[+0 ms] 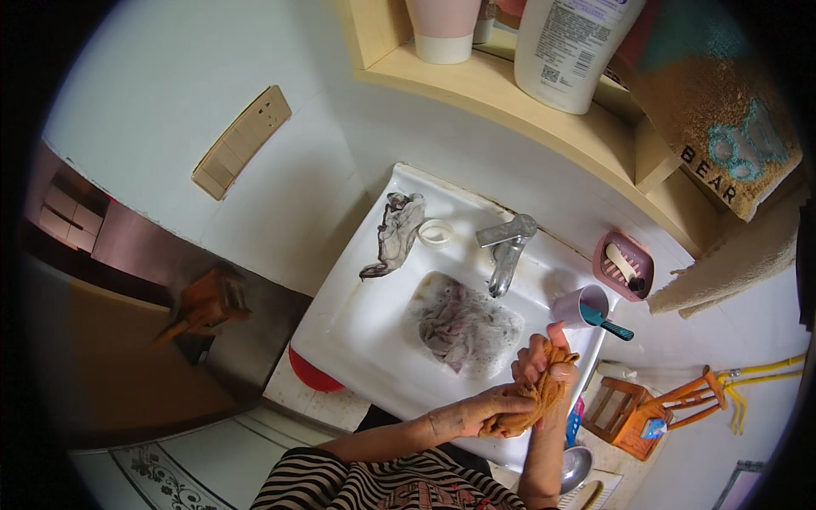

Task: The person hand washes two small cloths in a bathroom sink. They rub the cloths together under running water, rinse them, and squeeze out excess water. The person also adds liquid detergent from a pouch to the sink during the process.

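Both of my hands grip a twisted, wet-looking orange-brown cloth (532, 408) over the right front rim of a white ceramic washbasin (357, 344). My left hand (500, 405) clasps its lower end, and my right hand (551, 370) is closed around its upper part. In the basin's bowl, a greyish cloth (456, 328) lies in sudsy water. A chrome faucet (507, 255) stands behind the bowl. On the basin's left ledge rest a crumpled pale cloth with dark edging (398, 236) and a small round white container (436, 234).
Right of the faucet stand a pale cup (567, 309) with a teal-handled item and a pink soap dish (609, 284). A wooden shelf (478, 83) with bottles overhangs the basin; towels hang at right (714, 274). A wooden stool (628, 417) and metal bowl (575, 468) are below.
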`<state>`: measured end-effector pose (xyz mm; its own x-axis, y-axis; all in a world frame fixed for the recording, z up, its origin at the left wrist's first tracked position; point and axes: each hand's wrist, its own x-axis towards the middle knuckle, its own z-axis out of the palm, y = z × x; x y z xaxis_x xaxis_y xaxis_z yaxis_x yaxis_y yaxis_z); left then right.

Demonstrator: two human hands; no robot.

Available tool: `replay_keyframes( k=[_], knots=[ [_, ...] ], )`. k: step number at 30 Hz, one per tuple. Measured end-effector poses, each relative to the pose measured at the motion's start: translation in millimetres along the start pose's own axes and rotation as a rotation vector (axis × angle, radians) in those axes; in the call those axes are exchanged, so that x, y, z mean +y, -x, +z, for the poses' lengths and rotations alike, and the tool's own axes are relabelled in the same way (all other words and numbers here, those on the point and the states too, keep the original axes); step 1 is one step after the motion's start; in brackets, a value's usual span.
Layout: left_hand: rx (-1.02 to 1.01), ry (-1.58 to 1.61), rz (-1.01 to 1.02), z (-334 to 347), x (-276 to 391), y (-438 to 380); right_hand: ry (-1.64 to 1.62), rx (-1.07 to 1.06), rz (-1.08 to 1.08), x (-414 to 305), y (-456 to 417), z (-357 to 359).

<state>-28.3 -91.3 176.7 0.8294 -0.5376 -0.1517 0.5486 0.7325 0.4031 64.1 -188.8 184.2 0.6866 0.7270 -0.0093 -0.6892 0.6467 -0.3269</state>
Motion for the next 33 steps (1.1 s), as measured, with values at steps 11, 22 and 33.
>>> replay_keyframes(
  k=[11,22,33],
  knots=[
    [0.362,-0.161,-0.047,-25,-13,-3,0.847,0.369,0.325,11,-26,-9],
    [0.468,-0.362,0.059,-70,-28,2,1.633,0.575,0.154,40,-22,-38],
    [0.148,0.097,-0.036,-23,13,7,0.062,0.217,0.101,20,2,-56]
  ],
)
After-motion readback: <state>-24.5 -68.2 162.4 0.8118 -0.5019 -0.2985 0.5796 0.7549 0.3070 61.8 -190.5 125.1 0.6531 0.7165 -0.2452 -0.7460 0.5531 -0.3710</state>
